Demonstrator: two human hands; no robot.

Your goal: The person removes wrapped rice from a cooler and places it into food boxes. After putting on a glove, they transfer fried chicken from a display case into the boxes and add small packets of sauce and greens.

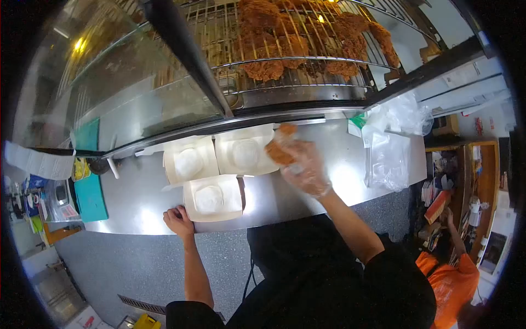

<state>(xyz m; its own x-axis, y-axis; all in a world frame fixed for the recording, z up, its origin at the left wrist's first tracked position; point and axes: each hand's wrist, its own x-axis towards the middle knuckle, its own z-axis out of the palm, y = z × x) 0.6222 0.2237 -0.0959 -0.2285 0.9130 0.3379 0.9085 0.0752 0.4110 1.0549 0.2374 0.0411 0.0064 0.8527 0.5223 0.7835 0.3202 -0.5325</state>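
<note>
My right hand (307,170), in a clear plastic glove, grips a piece of fried chicken (279,154) at the right edge of the upper right box (267,133). My left hand (179,222) is bare, its fingers curled at the counter's front edge, close beside the lower box (213,217); whether it holds anything is hidden. Left of the upper right box stands a third box (171,149). All three are open white cartons, each with a rounded white mound (209,198) that looks like rice.
Behind the steel counter (137,192) a glass cabinet holds fried chicken pieces (263,49) on wire racks. Clear plastic bags (389,159) lie at the right, a teal board (90,192) at the left. A person in an orange shirt (449,282) is at shelves on the right.
</note>
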